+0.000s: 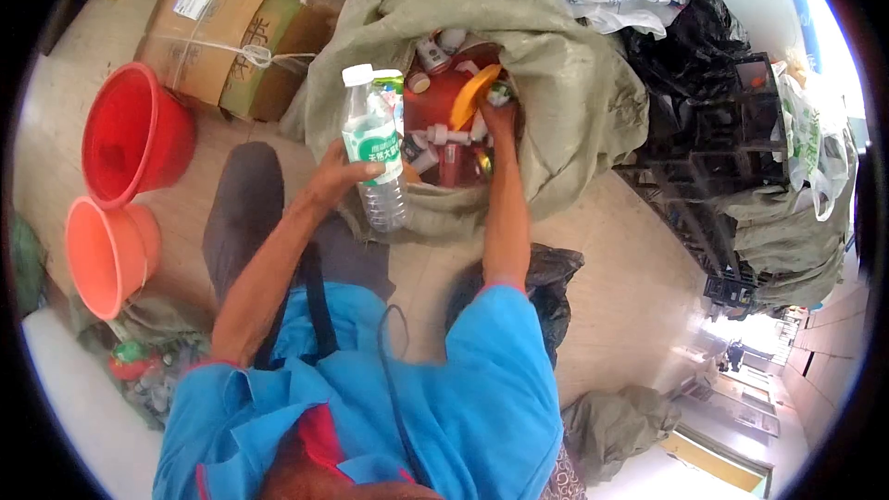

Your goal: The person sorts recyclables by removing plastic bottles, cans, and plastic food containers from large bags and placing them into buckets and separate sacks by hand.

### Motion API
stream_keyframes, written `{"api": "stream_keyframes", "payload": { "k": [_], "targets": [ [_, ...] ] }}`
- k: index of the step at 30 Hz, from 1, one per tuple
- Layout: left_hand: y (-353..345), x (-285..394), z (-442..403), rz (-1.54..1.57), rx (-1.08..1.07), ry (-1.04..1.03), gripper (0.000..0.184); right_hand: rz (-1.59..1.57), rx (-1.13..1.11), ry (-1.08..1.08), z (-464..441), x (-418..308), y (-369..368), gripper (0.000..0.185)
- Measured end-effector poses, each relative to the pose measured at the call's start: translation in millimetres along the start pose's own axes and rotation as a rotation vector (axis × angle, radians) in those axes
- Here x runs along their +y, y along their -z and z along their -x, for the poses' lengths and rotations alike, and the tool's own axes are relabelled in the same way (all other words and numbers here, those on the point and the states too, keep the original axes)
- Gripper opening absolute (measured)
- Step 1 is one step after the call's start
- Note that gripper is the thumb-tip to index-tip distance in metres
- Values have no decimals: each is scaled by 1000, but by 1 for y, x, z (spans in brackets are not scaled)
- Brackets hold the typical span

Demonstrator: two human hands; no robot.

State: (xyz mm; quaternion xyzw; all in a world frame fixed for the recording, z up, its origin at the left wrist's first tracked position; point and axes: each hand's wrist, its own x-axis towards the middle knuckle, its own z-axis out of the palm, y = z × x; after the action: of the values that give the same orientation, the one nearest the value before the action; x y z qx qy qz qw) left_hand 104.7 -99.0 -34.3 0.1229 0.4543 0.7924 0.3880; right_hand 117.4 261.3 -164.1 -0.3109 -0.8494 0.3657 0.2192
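Note:
My left hand (338,174) is closed around a clear plastic bottle (375,143) with a white cap and a green-and-white label, held upright over the sack's near left edge. A green-and-yellow item (393,93) shows right behind the bottle; whether my left hand grips it too is unclear. Inside the mouth of a large olive woven sack (579,83), my right hand (499,113) has its fingers bent at a small greenish-white item (501,93), beside a yellow-orange plastic piece (475,97). White bottles (444,135) and a can-like container (431,56) lie around it in the sack.
Left of me stand a red bucket (139,139) and an orange-pink bucket (109,255). A tied cardboard box (218,46) is beyond them. Black crates (732,120) and a black plastic bag (690,42) stand to the right. Another black bag (556,292) lies by my right side.

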Motion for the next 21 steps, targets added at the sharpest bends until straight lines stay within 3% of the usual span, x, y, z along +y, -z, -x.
{"api": "stream_keyframes", "payload": {
  "k": [1,3,4,7,9,11,13,16,18,19,20,21],
  "targets": [
    [-2,4,-4,6,1,-5,63,0,-171,-103,-1,0,4,57],
    [-5,8,-4,98,-13,-106,62,14,-304,-364,18,-35,27,48],
    [-6,11,-3,107,-5,-113,62,23,-312,-357,28,-50,39,48],
    [2,24,0,259,-82,-98,68,-520,-234,-441,45,-73,59,25],
    [12,21,5,284,-67,-113,70,-192,-403,-346,49,-78,63,26],
    [18,22,12,352,-165,-8,64,-9,-413,-166,68,-94,53,33],
    [39,-4,9,322,-100,-28,59,41,-276,-144,69,-50,19,43],
    [58,-18,25,427,-108,5,60,2,-358,-291,94,-107,17,44],
    [68,-12,37,481,-106,6,60,-158,-203,-225,113,-136,15,51],
    [72,-11,43,537,-95,10,61,-154,-220,-214,109,-115,3,51],
    [77,-10,50,581,-98,0,65,-6,-47,-2,107,-76,-17,45],
    [85,-6,57,583,-63,-14,65,45,-97,-86,107,-71,-25,43]
  ]
}}
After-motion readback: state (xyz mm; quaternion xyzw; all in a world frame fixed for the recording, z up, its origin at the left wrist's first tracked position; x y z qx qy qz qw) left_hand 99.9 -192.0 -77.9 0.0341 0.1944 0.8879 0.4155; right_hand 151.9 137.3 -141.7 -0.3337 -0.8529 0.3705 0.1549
